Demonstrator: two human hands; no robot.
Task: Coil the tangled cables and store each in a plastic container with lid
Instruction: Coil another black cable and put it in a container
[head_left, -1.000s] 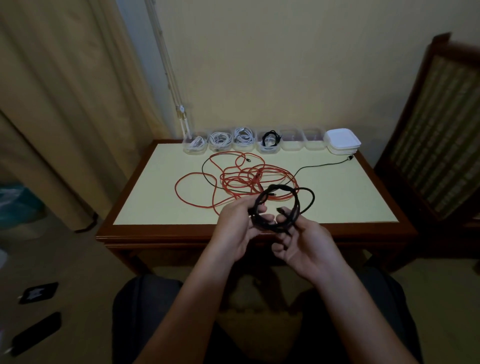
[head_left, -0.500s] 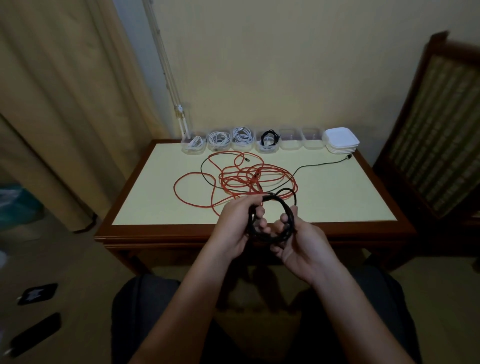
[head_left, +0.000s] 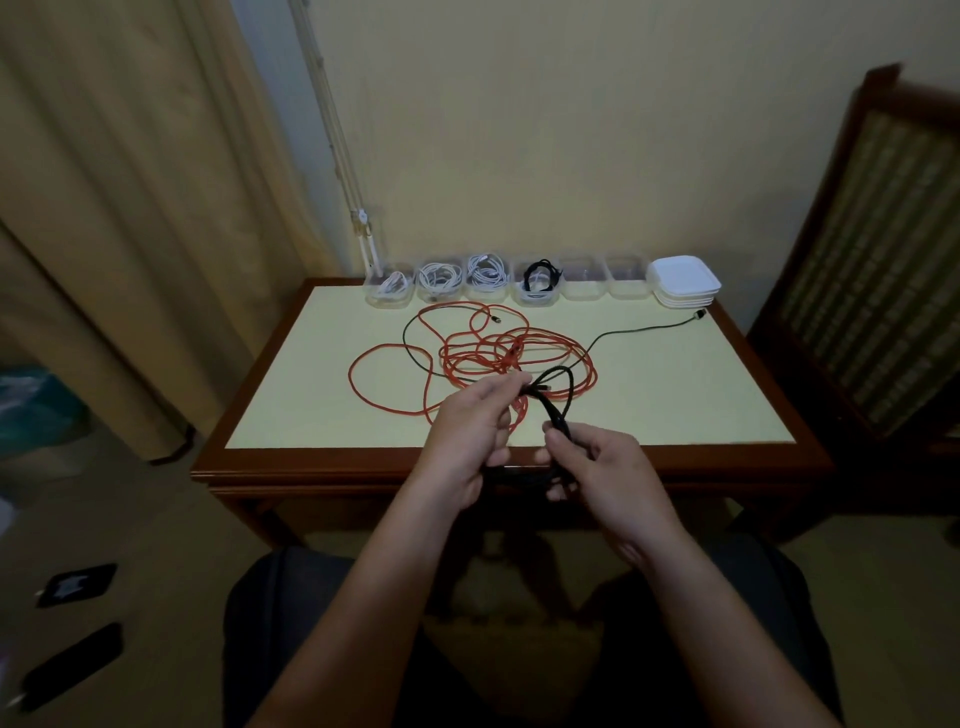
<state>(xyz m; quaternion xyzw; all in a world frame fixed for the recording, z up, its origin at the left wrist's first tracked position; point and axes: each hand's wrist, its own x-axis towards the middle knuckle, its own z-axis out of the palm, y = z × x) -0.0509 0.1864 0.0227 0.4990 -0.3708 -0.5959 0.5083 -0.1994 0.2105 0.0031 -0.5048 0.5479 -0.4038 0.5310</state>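
Two-handed hold on a black cable, just above the near edge of the counter. On the left hand, fingers curled and pinching one strand near its plug end, right at the near side of the red tangle. On the right hand, lower and closer to the body, thumb and fingers closed round the gathered loops. Between both hands, one loop arching up over the counter; below the edge, more of the coil, too dark to follow.

Spread loose across the middle of the counter, a long red cable in overlapping loops. Threaded through it, a thin dark cable, with its plug out near the far right corner.

Along the far edge, against the wall, six clear containers side by side, all uncovered: white coils in the three on the left, a black coil in the fourth. Just beside the row's right end, a stack of white lids.

Right of the counter, a wooden chair with a woven back. Left, a beige curtain. On the floor at lower left, two dark flat things, too dim to identify.
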